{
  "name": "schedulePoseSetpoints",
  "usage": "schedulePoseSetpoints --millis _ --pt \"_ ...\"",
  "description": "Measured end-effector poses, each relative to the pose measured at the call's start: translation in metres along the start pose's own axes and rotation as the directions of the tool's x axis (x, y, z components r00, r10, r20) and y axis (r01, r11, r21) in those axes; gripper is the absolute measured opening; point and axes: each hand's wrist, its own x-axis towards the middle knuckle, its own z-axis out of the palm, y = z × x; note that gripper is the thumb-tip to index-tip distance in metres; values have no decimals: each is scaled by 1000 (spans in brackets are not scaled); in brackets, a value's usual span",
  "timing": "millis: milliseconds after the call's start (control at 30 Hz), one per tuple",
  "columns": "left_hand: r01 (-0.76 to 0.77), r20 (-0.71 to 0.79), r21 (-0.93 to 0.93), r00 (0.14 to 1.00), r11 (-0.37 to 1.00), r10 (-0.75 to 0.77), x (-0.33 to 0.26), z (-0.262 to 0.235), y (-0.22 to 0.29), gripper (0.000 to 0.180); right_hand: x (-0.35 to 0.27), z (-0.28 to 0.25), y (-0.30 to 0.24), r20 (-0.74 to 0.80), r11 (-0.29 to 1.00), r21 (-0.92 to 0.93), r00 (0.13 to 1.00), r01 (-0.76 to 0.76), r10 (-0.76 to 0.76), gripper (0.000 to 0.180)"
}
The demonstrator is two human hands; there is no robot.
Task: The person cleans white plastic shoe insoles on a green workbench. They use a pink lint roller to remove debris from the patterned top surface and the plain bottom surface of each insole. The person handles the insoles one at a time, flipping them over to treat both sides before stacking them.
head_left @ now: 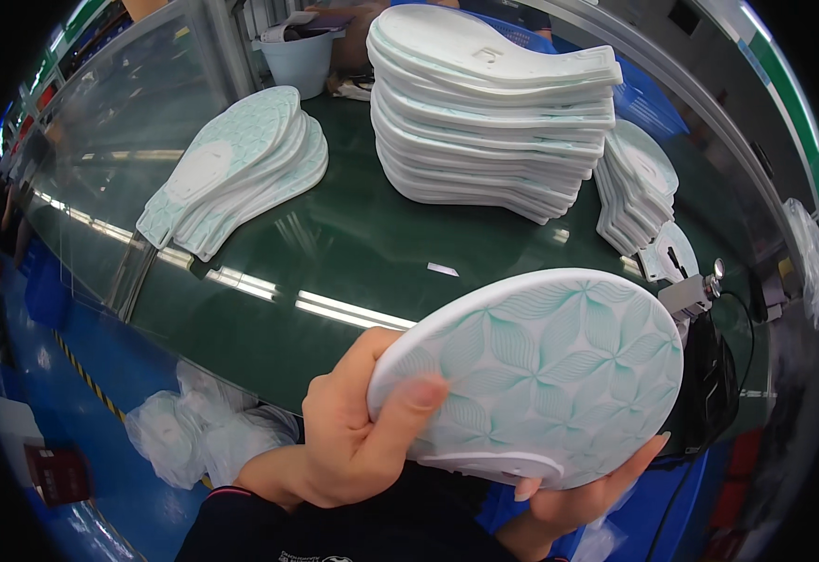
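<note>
Your left hand (348, 440) wraps the patterned shoe sole (540, 370), thumb pressed on top | your right hand (573, 496) cups its underside, fingertips curled over the edge.

The white foam shoe sole with a teal leaf-like line pattern (540, 375) is white at its rim. The fanned pile of white soles (241, 169) shows the same pale teal pattern. The tall stack of plain white soles (489, 112) lies on the glossy dark green table (334, 244). The round plastic bucket (299, 61) is pale blue, the floor (81, 393) bright blue.
</note>
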Motion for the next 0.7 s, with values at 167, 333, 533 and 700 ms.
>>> schedulePoseSetpoints --millis 167,333,533,700 --pt "167 -12 -43 986 985 -168 -7 -9 18 70 -7 -1 1 166 867 -360 938 345 -304 115" --pt "179 86 41 980 983 -182 -11 -14 19 79 -3 3 0 168 911 -282 950 302 -263 112" --pt "229 150 -70 965 971 -217 -22 -15 8 87 0 5 2 166 970 -162 974 184 -157 107" --pt "265 137 -115 959 957 -249 -25 -19 3 87 6 1 8 127 995 19 987 101 -102 101"
